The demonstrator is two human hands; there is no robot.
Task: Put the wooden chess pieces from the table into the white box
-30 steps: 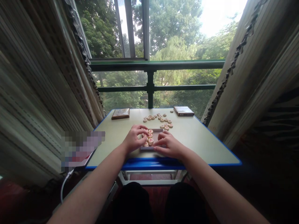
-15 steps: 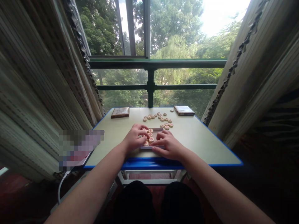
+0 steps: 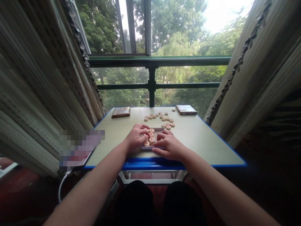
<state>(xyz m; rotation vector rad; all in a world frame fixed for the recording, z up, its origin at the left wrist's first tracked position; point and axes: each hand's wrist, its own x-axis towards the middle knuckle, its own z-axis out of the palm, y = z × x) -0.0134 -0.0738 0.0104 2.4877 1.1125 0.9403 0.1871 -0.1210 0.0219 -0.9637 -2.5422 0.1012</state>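
Observation:
Chinese chess pieces (image 3: 151,135), round and pale with red characters, lie side by side in the left part of a shallow open box (image 3: 152,147). My left hand (image 3: 136,137) reaches over the box's left side, its fingers spread and curved over the pieces there, partly hiding them. My right hand (image 3: 169,145) is at the box's right side. Its thumb lies along the outside of the front wall and its other fingers reach inside, with the wall between them. One fingertip is close to the nearest pieces; whether it touches them I cannot tell.
More loose chess pieces (image 3: 168,127) are scattered behind the box on the pale, blue-edged table (image 3: 202,147). Flat cases lie at the back left (image 3: 120,112) and back right (image 3: 186,110). Curtains (image 3: 58,78) hang on both sides, and a green railing (image 3: 188,62) runs behind.
The view has tilted slightly, so the table appears a little higher. Both hands stay at the box with only slight finger movement; the front pieces beside them look nearly the same.

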